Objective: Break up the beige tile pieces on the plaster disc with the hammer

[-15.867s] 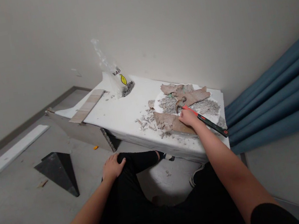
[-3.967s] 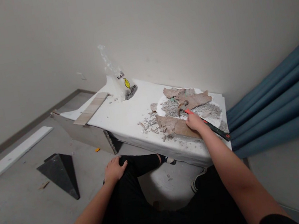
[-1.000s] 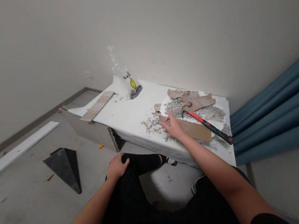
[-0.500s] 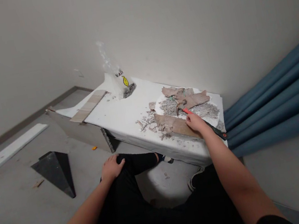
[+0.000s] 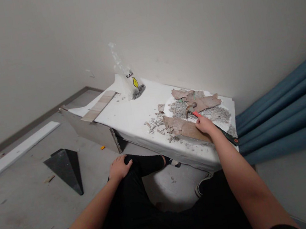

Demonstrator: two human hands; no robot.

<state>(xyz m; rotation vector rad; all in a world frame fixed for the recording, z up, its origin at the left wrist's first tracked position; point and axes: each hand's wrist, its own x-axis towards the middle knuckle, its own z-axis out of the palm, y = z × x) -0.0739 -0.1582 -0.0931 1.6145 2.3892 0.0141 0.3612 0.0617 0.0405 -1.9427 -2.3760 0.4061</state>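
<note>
My right hand [image 5: 205,124] is closed around the red and black handle of a claw hammer [image 5: 191,109], close behind its head. The hammer lies low over a heap of grey crumbled material [image 5: 214,114] on the white-covered table [image 5: 135,112]. Brownish torn sheets [image 5: 206,102] sit behind the hammer head, and a longer brown strip [image 5: 182,126] lies in front of it. Small broken bits [image 5: 155,125] are scattered to the left. My left hand [image 5: 120,167] rests on my knee, fingers stretched out, holding nothing.
A clear plastic bag [image 5: 133,82] with grey bits inside stands farther back on the table. Flat beige strips [image 5: 99,106] lie at its left end. On the floor are a black angular piece [image 5: 66,168] and a white board [image 5: 21,150]. Blue curtains [image 5: 286,102] hang at right.
The whole view has shifted, so the scene sits slightly farther right. My right hand still grips the hammer in the same place, and my left hand stays on my knee.
</note>
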